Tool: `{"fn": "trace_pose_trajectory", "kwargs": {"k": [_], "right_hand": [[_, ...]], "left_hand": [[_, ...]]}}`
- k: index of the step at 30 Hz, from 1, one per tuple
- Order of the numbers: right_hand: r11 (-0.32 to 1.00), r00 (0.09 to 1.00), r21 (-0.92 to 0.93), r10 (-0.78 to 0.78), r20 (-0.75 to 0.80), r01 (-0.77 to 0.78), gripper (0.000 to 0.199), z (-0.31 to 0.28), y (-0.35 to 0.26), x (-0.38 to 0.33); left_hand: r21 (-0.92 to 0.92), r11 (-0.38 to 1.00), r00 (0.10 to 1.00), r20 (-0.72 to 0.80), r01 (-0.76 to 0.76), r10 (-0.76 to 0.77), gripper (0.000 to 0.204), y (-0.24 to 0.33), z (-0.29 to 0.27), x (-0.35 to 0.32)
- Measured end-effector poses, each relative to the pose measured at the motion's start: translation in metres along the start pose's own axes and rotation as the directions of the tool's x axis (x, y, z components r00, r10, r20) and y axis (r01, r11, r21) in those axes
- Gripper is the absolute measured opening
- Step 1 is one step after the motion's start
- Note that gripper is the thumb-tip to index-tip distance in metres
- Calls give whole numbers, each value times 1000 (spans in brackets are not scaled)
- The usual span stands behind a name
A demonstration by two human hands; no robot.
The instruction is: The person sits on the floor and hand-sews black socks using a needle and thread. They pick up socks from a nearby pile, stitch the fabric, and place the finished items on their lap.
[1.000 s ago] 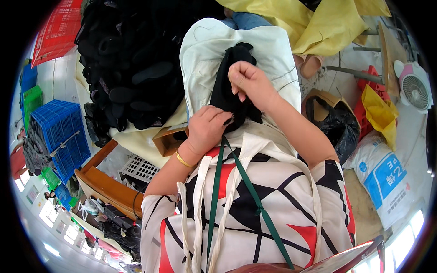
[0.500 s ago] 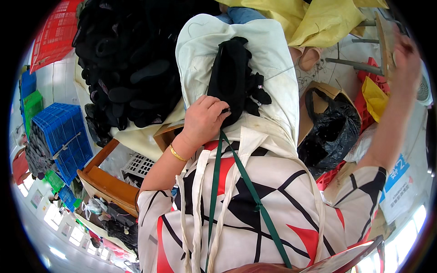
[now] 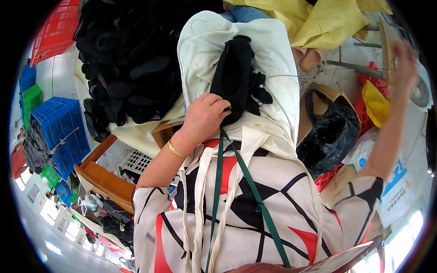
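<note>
A black fabric shoe [image 3: 231, 73] lies on the white apron [image 3: 280, 54] over my lap, its opening facing up. My left hand [image 3: 207, 113] is closed on the shoe's near end, thumb and fingers pinched at the rim. Something tiny shows at the fingertips, too small to name. Against the shoe's right side rests another dark, crumpled cloth piece [image 3: 261, 94] with a small light tag. Far out to the right, my right hand [image 3: 404, 68] is raised on a stretched arm, away from the shoe. Motion smears its fingers, and whatever they hold cannot be made out.
A large heap of black shoes [image 3: 132, 68] lies at the left. On the right stands a cardboard box [image 3: 334, 93] with a black plastic bag [image 3: 334, 132]. Near my right arm are a wooden-edged stand [image 3: 387, 48] and a fan [image 3: 419, 93]. A wooden drawer [image 3: 102, 179] sits by my left elbow.
My right hand stays far out to the right and is a little lower. The left hand keeps its pinch on the shoe. The whole view has shifted slightly.
</note>
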State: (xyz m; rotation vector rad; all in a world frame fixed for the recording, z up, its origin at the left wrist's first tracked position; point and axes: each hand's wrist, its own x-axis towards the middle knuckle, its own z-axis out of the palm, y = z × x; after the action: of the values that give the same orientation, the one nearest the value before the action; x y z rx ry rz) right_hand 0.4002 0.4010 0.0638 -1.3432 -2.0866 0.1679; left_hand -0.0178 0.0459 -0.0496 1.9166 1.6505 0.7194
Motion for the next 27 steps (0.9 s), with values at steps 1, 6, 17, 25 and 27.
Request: {"fn": "trace_pose_trajectory", "kwargs": {"k": [1,6,17,25,27], "right_hand": [[962,983,251,61,173,-104,30,32,-51,-29],[537,487,484,-148,861,-691,15,143,-216,-137],[829,540,508,-322,777,-236,11,165,-242,-210],[835,583,528,-355,731,-154,10,165,-245,-213],[841,575,521,-355,737,-148,11,165,-245,-213]], "left_hand": [[-8,1000,1000,-4,7,-7,23,0,0,0],[-27,999,996,-74,45,-47,27,-3,2,-6],[-81,993,981,-162,90,-102,30,-9,13,-17],[-93,992,975,-197,84,-101,31,-8,12,-17],[-91,992,974,-202,84,-101,31,-8,12,-18]]}}
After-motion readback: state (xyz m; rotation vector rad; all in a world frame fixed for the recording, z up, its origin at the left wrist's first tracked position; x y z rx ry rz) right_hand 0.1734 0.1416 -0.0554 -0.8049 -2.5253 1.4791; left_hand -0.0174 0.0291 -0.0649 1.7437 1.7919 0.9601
